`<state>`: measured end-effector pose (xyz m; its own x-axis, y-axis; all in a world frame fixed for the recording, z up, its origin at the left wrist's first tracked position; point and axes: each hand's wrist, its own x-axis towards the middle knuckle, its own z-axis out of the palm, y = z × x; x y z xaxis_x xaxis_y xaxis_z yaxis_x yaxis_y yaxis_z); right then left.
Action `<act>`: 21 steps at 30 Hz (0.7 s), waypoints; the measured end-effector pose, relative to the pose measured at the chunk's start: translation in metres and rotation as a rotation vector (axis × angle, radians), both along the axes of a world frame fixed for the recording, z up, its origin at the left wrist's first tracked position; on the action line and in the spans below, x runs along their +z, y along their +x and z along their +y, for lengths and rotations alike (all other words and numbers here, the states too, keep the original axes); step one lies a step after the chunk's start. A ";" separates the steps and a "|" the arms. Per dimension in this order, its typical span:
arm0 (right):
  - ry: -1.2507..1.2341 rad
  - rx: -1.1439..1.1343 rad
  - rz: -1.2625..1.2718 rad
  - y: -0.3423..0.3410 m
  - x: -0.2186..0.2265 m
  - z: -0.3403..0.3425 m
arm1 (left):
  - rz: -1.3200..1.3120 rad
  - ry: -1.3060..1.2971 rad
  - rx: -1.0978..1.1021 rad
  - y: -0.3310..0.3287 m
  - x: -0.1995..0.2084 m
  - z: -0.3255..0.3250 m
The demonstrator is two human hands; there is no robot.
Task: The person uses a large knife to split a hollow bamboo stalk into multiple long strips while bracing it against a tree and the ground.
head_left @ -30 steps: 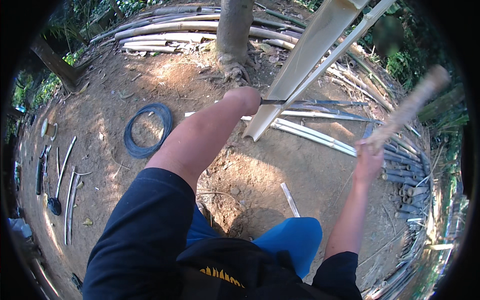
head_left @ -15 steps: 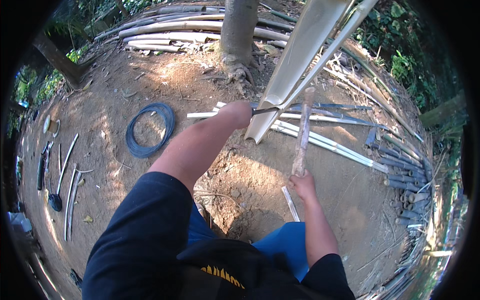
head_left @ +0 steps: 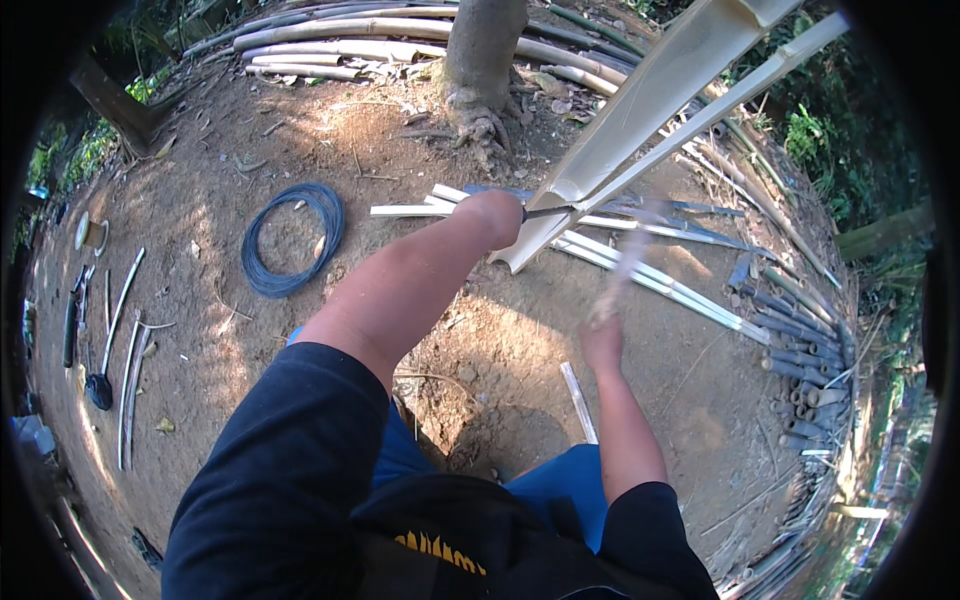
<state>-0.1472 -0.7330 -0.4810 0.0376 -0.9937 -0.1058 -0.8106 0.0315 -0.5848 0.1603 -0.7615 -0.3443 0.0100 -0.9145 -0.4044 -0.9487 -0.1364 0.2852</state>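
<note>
My left hand (head_left: 492, 220) is closed round the dark handle of a knife, arm stretched forward. Its blade (head_left: 548, 211) sits crosswise in the split of a long, pale bamboo piece (head_left: 640, 110), which leans up toward the upper right. On the right side of the split, a narrower bamboo strip (head_left: 715, 112) stands apart from the wider half. My right hand (head_left: 602, 345) grips the lower end of a wooden stick (head_left: 622, 275). Motion smears the stick's upper part, right of the blade, and I cannot tell whether the two touch.
Pale bamboo strips (head_left: 670, 287) lie on the dirt behind the split piece. A coil of dark wire (head_left: 252, 240) rests to the left. Beyond stands a tree trunk (head_left: 482, 60), with bamboo poles (head_left: 340, 48) behind it. Cut bamboo lengths (head_left: 800, 360) are piled at the right.
My left hand and the knife have shifted slightly right. The bamboo's upper end leans further right, and its split looks wider. The stick, sharp before, is now blurred by motion.
</note>
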 end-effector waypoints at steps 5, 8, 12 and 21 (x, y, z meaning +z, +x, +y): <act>0.300 0.075 0.037 -0.049 -0.008 0.011 | -0.037 0.058 -0.032 0.004 -0.014 0.006; 0.209 0.034 0.222 -0.109 -0.015 0.018 | -0.023 0.120 -0.005 0.000 -0.009 0.014; 0.280 0.024 0.483 -0.206 -0.038 0.029 | 0.030 0.094 -0.004 -0.010 -0.009 0.016; 0.588 -0.071 -0.810 0.087 0.063 0.003 | 0.538 -0.064 0.354 -0.045 -0.045 0.043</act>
<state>-0.0603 -0.7300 -0.4180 0.2585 -0.7943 -0.5498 -0.1600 0.5261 -0.8352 0.1149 -0.7180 -0.3896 0.1265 -0.9157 -0.3814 -0.5721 -0.3815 0.7261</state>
